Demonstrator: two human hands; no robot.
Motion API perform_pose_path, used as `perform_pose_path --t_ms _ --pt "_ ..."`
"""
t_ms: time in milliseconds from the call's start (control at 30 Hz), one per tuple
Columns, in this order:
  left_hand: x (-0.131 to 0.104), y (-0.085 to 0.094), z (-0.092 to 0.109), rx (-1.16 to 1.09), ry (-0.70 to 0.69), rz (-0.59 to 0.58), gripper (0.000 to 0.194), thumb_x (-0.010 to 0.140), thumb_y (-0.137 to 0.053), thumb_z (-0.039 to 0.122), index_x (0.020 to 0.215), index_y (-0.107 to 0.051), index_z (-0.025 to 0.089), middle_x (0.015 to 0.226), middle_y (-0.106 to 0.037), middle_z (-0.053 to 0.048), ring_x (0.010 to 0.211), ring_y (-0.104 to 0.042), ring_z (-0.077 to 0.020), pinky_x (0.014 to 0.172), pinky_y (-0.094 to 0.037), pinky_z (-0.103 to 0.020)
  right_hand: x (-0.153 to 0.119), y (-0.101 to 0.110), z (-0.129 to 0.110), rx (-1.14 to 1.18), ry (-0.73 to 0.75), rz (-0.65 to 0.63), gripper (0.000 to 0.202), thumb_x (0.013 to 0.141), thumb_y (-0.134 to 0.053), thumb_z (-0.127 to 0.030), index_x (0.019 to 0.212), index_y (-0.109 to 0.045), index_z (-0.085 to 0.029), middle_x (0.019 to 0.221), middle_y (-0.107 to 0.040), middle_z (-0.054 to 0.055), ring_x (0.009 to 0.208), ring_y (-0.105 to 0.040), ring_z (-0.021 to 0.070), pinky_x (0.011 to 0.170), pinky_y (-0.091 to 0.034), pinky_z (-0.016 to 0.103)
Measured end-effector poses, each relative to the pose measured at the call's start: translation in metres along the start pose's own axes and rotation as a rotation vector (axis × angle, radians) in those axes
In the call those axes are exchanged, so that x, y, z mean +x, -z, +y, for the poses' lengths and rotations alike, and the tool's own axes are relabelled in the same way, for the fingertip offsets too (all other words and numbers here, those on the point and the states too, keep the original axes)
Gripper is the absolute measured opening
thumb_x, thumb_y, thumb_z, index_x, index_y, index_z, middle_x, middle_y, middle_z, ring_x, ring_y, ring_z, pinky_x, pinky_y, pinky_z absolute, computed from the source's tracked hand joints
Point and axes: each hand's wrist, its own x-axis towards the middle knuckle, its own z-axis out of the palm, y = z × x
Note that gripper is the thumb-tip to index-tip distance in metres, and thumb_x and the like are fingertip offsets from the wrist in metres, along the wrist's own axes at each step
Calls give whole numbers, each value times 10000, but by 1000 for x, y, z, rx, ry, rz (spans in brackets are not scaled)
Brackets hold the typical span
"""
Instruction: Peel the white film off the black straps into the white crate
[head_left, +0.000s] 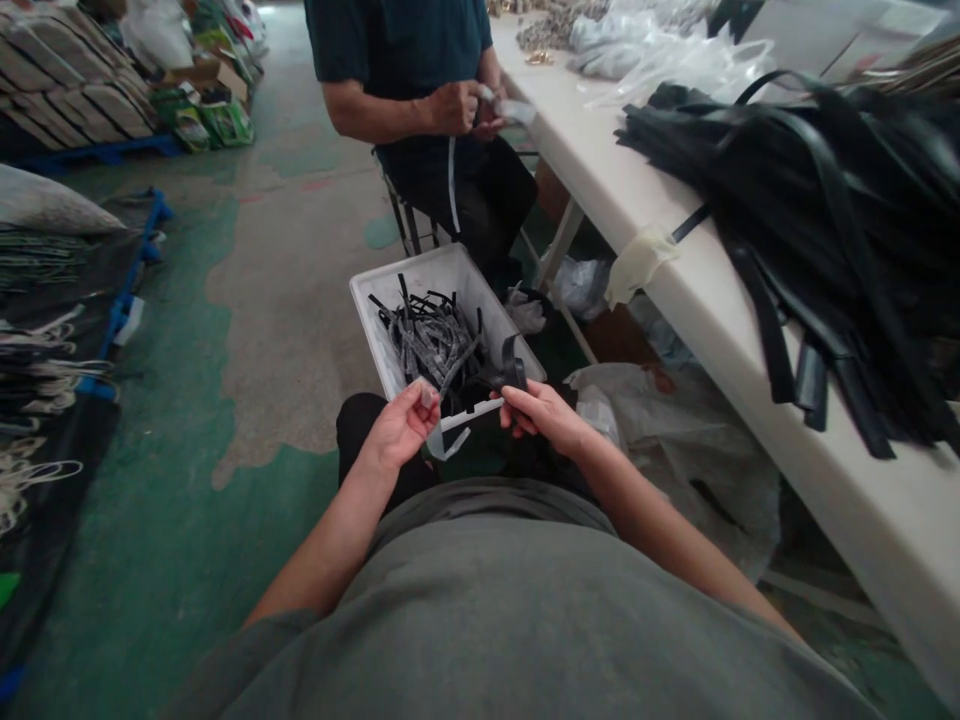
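Note:
My left hand [403, 422] is closed in a pinch on a translucent whitish strip [448, 450], which hangs in a loose curl below the fingers. My right hand [541, 412] is closed around a black strap [513, 365], whose end curls up above the thumb. Both hands are over the near edge of a white plastic bin [371, 320] standing in front of my knees. Inside it lies a tangled heap of black straps [431, 340], several with clear film about them. Part of the strap in my right hand is hidden by the fingers.
A co-worker [420, 100] sits beyond the bin, holding a pale strip. Along the right runs a white table [645, 220] bearing a pile of black straps [817, 200] and plastic bags [675, 60]. Blue pallets [139, 265] with cords stand at the left.

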Motion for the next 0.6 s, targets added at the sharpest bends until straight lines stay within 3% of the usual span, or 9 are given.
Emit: perform_pose_path --t_ms 233,433,600 --pt "-1 -7 -30 -5 86 -123 111 781 -707 184 868 -651 142 913 -739 -52 875 -707 -168 790 -567 -291 -9 -15 7 -91 38 -52 335 799 -634 -478 710 -516 -177 562 -559 -42 439 -437 63 434 -340 194" --pt "12 -12 -19 9 -113 1 116 736 -740 197 818 -665 165 824 -729 -13 769 -675 -114 736 -533 -229 -20 -19 25 -138 -51 -119 402 793 -636 -547 746 -562 -154 547 -550 -39 450 -465 71 442 -358 190" --pt "2 -22 -27 145 -222 -111 180 639 -804 244 741 -684 157 760 -710 -6 696 -636 -96 678 -507 -204 -25 -10 22 67 -178 -277 544 847 -497 -680 800 -597 -147 631 -651 22 506 -578 109 489 -437 206"
